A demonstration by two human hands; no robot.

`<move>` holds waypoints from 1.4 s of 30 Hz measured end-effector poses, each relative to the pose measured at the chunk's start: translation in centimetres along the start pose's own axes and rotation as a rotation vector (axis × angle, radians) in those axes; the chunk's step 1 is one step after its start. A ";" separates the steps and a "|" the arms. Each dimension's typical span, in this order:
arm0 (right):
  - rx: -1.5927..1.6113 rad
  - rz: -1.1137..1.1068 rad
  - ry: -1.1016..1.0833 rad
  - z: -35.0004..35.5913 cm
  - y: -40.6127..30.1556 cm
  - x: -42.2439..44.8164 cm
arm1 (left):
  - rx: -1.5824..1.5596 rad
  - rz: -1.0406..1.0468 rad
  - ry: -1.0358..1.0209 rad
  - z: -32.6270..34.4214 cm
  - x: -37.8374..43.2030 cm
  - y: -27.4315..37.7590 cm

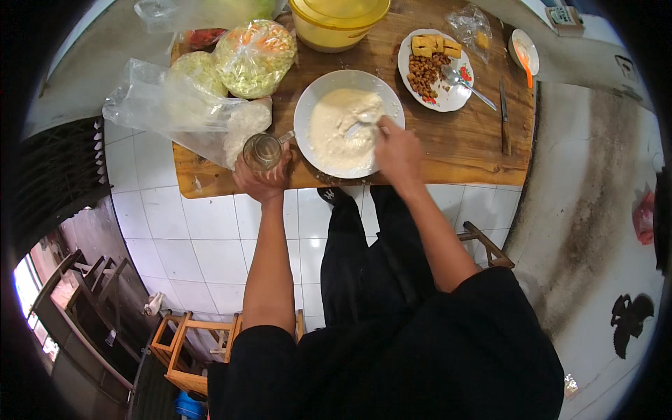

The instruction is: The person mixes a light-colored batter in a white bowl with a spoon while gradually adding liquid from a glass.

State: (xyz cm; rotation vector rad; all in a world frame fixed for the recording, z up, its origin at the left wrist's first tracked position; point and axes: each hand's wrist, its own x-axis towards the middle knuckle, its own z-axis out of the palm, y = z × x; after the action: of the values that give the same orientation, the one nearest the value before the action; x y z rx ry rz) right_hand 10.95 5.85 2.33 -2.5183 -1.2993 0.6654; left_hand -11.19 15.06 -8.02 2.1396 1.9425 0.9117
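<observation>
A wide white bowl (pixel 304 123) of pale, lumpy batter stands near the front edge of the wooden table (pixel 457 163). My right hand (pixel 401 155) grips a whisk or spoon-like utensil (pixel 362 125) whose head is in the batter; motion blurs it, so its kind is unclear. Left of the bowl, my left hand (pixel 265 176) is closed around a clear glass mug (pixel 262 151), its handle pointing at the bowl's rim. Against that hand lies a plastic bag of white powder or grain (pixel 249 123).
Bags of shredded vegetables (pixel 255 58) and a yellow-lidded tub (pixel 338 16) stand behind. To the right are a plate (pixel 446 102) with tofu pieces, browned bits and a spoon, a knife (pixel 505 118), and a small bowl (pixel 525 47) with an orange spoon. A wooden stool (pixel 197 344) is behind at left.
</observation>
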 end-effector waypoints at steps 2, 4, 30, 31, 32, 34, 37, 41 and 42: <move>-0.073 -0.053 -0.067 0.9 -1.2 -0.2 | 0.024 -0.003 -0.030 0.0 0.1 0.0; 0.006 -0.049 -0.050 0.5 -0.4 -1.4 | 0.065 -0.024 -0.030 0.1 0.0 -0.1; -0.106 -0.001 0.052 -0.2 2.3 1.5 | 0.050 0.066 0.015 -0.1 0.3 0.6; -0.121 -0.020 0.012 -0.4 0.8 1.4 | 0.047 0.068 -0.020 -0.5 0.2 0.4; -0.137 -0.056 -0.017 -0.4 -0.4 2.1 | 0.042 0.064 -0.036 -0.3 0.7 0.2; -0.099 -0.103 -0.043 -0.2 1.6 0.7 | 0.026 0.004 -0.026 -0.3 0.7 0.3; -0.019 -0.058 0.069 -0.6 2.4 2.6 | 0.040 0.007 -0.008 -0.4 0.6 1.1; -0.127 -0.124 -0.152 0.2 0.6 0.3 | 0.076 0.046 0.020 -0.1 0.4 0.0; -0.108 -0.103 -0.080 0.0 1.6 0.8 | 0.079 0.054 0.051 0.2 0.5 -0.2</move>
State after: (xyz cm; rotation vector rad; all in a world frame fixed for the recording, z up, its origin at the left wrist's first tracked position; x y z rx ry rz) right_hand 12.46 5.59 1.52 -2.5107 -1.5206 0.6967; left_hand -11.27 15.58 -8.09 2.2446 1.9853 0.9214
